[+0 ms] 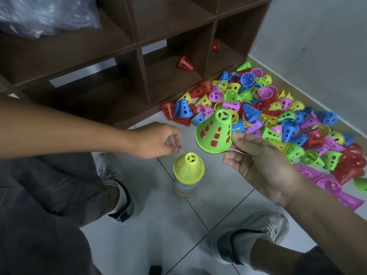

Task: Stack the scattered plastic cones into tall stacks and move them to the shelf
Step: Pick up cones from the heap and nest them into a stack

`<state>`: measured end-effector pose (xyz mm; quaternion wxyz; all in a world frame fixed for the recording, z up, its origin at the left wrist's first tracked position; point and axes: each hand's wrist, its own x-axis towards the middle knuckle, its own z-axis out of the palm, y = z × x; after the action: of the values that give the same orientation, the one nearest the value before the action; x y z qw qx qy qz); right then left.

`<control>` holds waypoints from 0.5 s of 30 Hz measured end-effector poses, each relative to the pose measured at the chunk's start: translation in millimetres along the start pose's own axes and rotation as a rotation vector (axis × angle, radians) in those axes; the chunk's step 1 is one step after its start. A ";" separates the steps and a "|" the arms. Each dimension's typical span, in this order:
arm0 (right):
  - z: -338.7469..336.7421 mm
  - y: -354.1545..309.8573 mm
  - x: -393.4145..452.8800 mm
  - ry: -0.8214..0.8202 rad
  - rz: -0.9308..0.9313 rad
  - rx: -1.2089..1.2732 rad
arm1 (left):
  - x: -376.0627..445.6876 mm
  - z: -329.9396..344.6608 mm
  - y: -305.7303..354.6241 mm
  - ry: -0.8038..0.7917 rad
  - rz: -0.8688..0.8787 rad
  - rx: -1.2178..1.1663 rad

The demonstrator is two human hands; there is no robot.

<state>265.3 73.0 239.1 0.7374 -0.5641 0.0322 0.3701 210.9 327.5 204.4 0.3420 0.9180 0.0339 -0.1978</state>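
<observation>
Right hand (pixel 264 165) holds a green cone (pixel 214 133) by its rim, thumb and fingertips pinching the lower edge, palm up; red shows through the holes, so likely a red cone nested inside. Cone sits in the air, tilted, just above and right of the stack (pixel 188 172). Left hand (pixel 158 140) hovers near the stack top, fingers loosely curled, nothing in it as far as I can see. Stack stands upright on the floor tiles (pixel 198 225) between the person's feet, yellow cone on top with green under it, several coloured rims visible below; height hard to judge from this top-down angle. Progress: early. One stack started, green cone probably goes on next. Pile (pixel 278 116) of loose cones, red, blue, pink, yellow, green, covers the floor by the wall (pixel 317 36), most lying on their sides, a few already nested in pairs. Shelf (pixel 158 46) has no stacks in it, only two stray red cones: one (pixel 185 63) in a lower cubby, one (pixel 215 45) in the next cubby right. Plastic bag (pixel 39 14) lies on the shelf top left. Left to do: nearly the whole pile, then carrying stacks over to the shelf.
</observation>
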 end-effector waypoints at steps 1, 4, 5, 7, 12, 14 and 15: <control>1.7 0.2 -0.9 -0.007 0.001 0.006 | -1.6 -5.4 6.5 0.030 0.059 0.011; 5.9 0.4 -3.3 -0.036 0.001 0.002 | -6.9 -20.8 23.9 -0.001 0.231 0.031; 7.3 0.6 -4.1 -0.047 0.000 -0.003 | -8.8 -25.1 29.5 -0.002 0.266 0.021; 11.4 2.2 -6.0 -0.069 0.003 -0.005 | -12.4 -30.3 37.7 0.025 0.326 -0.040; 20.5 8.3 -7.9 -0.101 0.012 -0.003 | -19.0 -27.0 44.2 0.074 0.421 -0.092; 19.7 10.4 -6.1 -0.081 0.015 -0.082 | -20.7 -22.8 41.4 0.107 0.398 -0.067; 17.9 11.6 -4.5 -0.061 0.008 -0.159 | -21.6 -21.1 39.6 0.117 0.384 -0.048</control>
<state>248.6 87.1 238.3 0.6894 -0.6091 -0.0175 0.3917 206.1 312.4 251.6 0.3926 0.9092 -0.1173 -0.0744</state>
